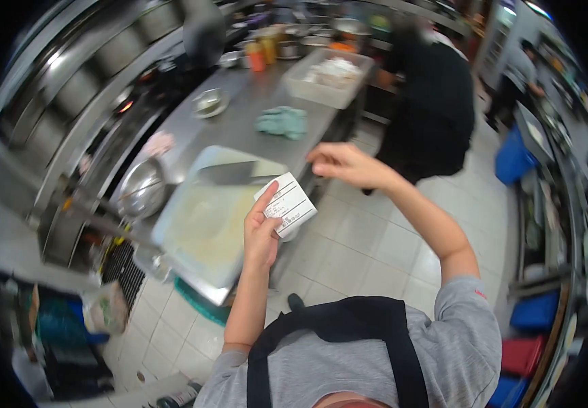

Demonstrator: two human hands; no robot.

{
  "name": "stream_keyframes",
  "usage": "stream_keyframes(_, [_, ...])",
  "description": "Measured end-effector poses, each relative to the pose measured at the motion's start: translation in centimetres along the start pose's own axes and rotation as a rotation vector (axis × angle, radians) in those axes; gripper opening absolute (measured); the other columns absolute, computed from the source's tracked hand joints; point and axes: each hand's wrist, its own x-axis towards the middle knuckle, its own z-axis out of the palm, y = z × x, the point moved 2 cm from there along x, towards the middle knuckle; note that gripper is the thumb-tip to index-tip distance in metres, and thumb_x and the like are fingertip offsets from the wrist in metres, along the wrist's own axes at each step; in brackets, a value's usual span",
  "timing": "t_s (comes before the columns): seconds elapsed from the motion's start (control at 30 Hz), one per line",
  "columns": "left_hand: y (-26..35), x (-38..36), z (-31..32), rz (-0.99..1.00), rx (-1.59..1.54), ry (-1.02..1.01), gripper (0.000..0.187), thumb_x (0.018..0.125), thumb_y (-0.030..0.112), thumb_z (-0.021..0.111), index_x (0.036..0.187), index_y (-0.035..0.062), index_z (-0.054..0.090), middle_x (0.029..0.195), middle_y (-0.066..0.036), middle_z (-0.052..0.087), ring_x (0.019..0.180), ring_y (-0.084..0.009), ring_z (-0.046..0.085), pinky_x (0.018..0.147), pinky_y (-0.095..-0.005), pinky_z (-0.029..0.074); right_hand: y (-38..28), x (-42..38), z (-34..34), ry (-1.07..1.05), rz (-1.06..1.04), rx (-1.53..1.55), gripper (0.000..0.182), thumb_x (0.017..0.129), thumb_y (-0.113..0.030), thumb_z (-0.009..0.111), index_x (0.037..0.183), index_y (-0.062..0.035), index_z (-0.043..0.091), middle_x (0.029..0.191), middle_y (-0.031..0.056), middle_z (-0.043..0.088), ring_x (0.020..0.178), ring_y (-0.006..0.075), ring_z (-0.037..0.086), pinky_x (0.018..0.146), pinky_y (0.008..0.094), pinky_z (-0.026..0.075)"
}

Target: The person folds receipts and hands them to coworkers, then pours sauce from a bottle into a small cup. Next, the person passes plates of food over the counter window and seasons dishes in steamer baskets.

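Printed paper slips (290, 204) are pinched between the thumb and fingers of my left hand (262, 230), over the near right edge of a pale cutting board (205, 221). A cleaver (229, 173) lies flat across the board's far part. My right hand (345, 165) is raised to the right of the slips, apart from them. Its fingers are bent and hold nothing that I can see. Beyond the board, a crumpled green cloth (282, 123) rests on the steel table (253, 88).
A metal bowl (142, 189) stands left of the board, a small bowl (210, 103) farther back. A white tub (331, 78) and sauce bottles (256, 56) are at the far end. A person in black (433, 102) bends beside the table; another person (518, 71) stands farther right.
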Motion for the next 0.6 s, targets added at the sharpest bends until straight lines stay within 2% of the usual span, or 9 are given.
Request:
stream_keyframes(0.1, [-8.4, 1.8, 8.7, -0.196, -0.003, -0.166, 0.065, 0.064, -0.014, 0.036, 0.128, -0.0011, 0.042, 0.122, -0.015, 0.048, 0.109, -0.0185, 0.051, 0.089, -0.0271, 0.043, 6.6, -15.2, -1.5, 0.224, 0.237, 0.389, 0.033, 0.088, -0.028, 0.053, 0.108, -0.0021, 0.054, 0.093, 0.0044, 0.061, 0.081, 0.0102, 0.057, 0.069, 0.024, 0.045])
stream_keyframes(0.13, [-11.4, 1.8, 12.0, -0.276, -0.023, -0.235, 0.065, 0.064, -0.014, 0.037, 0.128, -0.0007, 0.042, 0.121, -0.015, 0.049, 0.109, -0.0185, 0.051, 0.088, -0.0265, 0.043, 7.0, -19.4, -1.7, 0.278, 0.276, 0.381, 0.033, 0.088, -0.028, 0.053, 0.108, -0.0021, 0.054, 0.093, 0.0044, 0.061, 0.081, 0.0102, 0.057, 0.069, 0.024, 0.045])
stream_keyframes(0.2, [-17.1, 1.9, 18.8, -0.344, 0.028, -0.351, 0.064, 0.065, -0.012, 0.036, 0.128, -0.0002, 0.042, 0.119, -0.014, 0.051, 0.103, -0.0167, 0.054, 0.086, -0.0255, 0.043, 8.1, -26.7, -2.7, 0.531, 0.382, 0.67, 0.03, 0.088, -0.026, 0.053, 0.105, -0.001, 0.056, 0.089, 0.0054, 0.063, 0.078, 0.0109, 0.058, 0.068, 0.0228, 0.045])
stream_keyframes(0.3, [-25.3, 1.8, 27.9, -0.387, 0.108, -0.516, 0.063, 0.067, -0.01, 0.036, 0.128, 0.001, 0.043, 0.115, -0.012, 0.054, 0.091, -0.0133, 0.055, 0.082, -0.025, 0.043, 10.2, -36.7, -6.0, 0.821, 0.419, 0.656, 0.024, 0.087, -0.021, 0.054, 0.098, 0.0002, 0.058, 0.081, 0.0062, 0.064, 0.072, 0.0111, 0.06, 0.065, 0.0216, 0.044])
stream_keyframes(0.4, [-30.4, 1.2, 36.1, -0.519, 0.081, -0.688, 0.061, 0.068, -0.01, 0.036, 0.127, 0.0009, 0.044, 0.114, -0.012, 0.054, 0.091, -0.0139, 0.055, 0.082, -0.0253, 0.043, 11.0, -43.6, -10.0, 0.97, 0.45, 0.594, 0.018, 0.085, -0.017, 0.057, 0.09, -0.0002, 0.059, 0.073, 0.0058, 0.063, 0.064, 0.0102, 0.059, 0.057, 0.0204, 0.043])
stream_keyframes(0.47, [-33.8, 1.4, 40.7, -0.527, 0.097, -0.797, 0.063, 0.07, -0.009, 0.039, 0.132, 0.0035, 0.038, 0.116, -0.015, 0.053, 0.095, -0.0152, 0.055, 0.085, -0.0259, 0.042, 12.6, -47.9, -12.7, 1.064, 0.467, 0.594, 0.017, 0.084, -0.016, 0.057, 0.089, 0.0004, 0.059, 0.072, 0.0062, 0.063, 0.06, 0.0102, 0.059, 0.054, 0.0203, 0.043])
stream_keyframes(0.5, [-35.1, 1.6, 43.3, -0.512, -0.026, -0.779, 0.064, 0.073, -0.009, 0.041, 0.135, 0.0053, 0.032, 0.118, -0.017, 0.052, 0.098, -0.0155, 0.055, 0.084, -0.026, 0.043, 13.5, -49.7, -14.3, 1.125, 0.471, 0.604, 0.016, 0.084, -0.014, 0.058, 0.089, 0.0009, 0.059, 0.072, 0.0066, 0.063, 0.057, 0.0101, 0.058, 0.051, 0.0201, 0.043])
stream_keyframes(0.57, [-37.5, 3.1, 47.5, -0.521, -0.133, -0.789, 0.071, 0.078, -0.006, 0.051, 0.14, 0.0104, 0.018, 0.12, -0.021, 0.051, 0.101, -0.0169, 0.056, 0.08, -0.0262, 0.047, 15.3, -53.1, -17.5, 1.089, 0.5, 0.591, 0.016, 0.084, -0.014, 0.057, 0.088, 0.0011, 0.059, 0.071, 0.0065, 0.062, 0.056, 0.0098, 0.057, 0.05, 0.0204, 0.044])
stream_keyframes(0.6, [-39.1, 4.7, 48.7, -0.523, -0.14, -0.795, 0.071, 0.078, -0.006, 0.051, 0.14, 0.0104, 0.018, 0.12, -0.021, 0.051, 0.101, -0.0169, 0.056, 0.08, -0.0262, 0.047, 16.2, -54.2, -18.8, 1.038, 0.532, 0.589, 0.016, 0.084, -0.014, 0.057, 0.088, 0.0012, 0.059, 0.071, 0.0063, 0.062, 0.055, 0.0094, 0.056, 0.048, 0.0206, 0.044])
